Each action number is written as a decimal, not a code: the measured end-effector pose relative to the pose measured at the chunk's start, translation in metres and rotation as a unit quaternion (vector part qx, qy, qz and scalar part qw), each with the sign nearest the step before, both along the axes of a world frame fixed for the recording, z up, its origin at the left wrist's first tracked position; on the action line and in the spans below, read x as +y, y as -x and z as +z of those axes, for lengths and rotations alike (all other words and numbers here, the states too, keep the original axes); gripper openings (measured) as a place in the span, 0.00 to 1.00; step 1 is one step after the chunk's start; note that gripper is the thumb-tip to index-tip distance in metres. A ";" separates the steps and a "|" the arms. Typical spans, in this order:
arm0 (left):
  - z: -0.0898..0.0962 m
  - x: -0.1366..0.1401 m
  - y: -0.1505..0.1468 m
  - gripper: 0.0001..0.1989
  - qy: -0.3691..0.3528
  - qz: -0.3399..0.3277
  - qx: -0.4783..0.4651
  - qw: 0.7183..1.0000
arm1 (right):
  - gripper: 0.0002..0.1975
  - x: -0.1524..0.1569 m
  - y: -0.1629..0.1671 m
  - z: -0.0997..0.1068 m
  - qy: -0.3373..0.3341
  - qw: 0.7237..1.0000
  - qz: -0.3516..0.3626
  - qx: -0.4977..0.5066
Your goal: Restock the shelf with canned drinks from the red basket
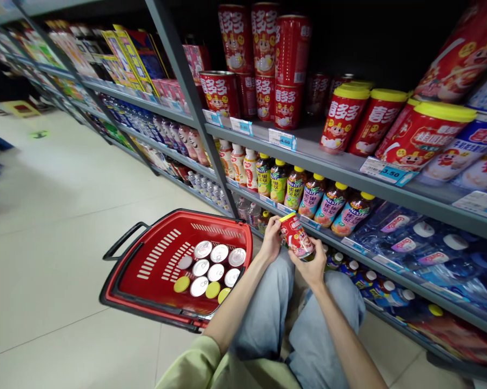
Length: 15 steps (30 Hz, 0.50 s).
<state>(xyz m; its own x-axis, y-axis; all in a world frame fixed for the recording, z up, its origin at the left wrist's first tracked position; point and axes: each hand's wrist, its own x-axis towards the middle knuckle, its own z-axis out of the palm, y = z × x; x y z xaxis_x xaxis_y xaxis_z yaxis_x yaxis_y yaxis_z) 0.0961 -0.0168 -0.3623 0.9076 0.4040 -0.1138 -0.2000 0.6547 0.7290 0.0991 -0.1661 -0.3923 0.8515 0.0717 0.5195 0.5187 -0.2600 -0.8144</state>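
Observation:
Between both hands, above my knees, I hold a red can point(297, 236) with a yellow lid, tilted so its printed side faces me. My left hand point(271, 239) grips it at the lid end. Around the lower end are the fingers of my right hand point(311, 265). To the left stands a red shopping basket point(135, 281) with several cans point(200, 267) upright in it, some with silver pull-tab tops and some with yellow lids. Similar red cans with yellow lids point(344, 116) stand on the shelf in front of me.
Grey shelving point(219, 138) runs along the right and into the distance. Stacked red cans point(292, 51) stand on the upper shelf, tea bottles point(324, 202) on the one below, water bottles point(421, 243) at right. The basket's black handle point(125, 240) sticks out left over the tiled floor point(57, 259).

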 end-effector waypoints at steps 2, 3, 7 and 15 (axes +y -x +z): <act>-0.001 0.001 0.000 0.27 0.002 -0.005 -0.004 1.000 | 0.26 -0.001 0.000 -0.001 -0.018 0.998 0.019 0.057; -0.001 0.001 0.000 0.27 0.002 -0.008 -0.007 1.000 | 0.25 -0.001 -0.001 -0.002 -0.032 0.995 0.031 0.088; 0.001 0.002 0.000 0.27 -0.013 -0.016 -0.016 1.000 | 0.24 0.001 -0.005 -0.007 -0.132 0.966 0.086 0.204; 0.002 0.002 -0.001 0.27 -0.050 -0.032 -0.029 0.998 | 0.33 0.002 -0.011 0.001 -0.360 0.757 0.228 0.495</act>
<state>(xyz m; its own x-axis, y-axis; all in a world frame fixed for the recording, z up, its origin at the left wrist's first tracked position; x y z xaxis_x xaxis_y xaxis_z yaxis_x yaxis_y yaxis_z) 0.0968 -0.0151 -0.3600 0.9360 0.3512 -0.0221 -0.2036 0.5918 0.7799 0.1105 -0.1644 -0.3912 0.8210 0.4779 -0.3125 -0.5364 0.4582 -0.7087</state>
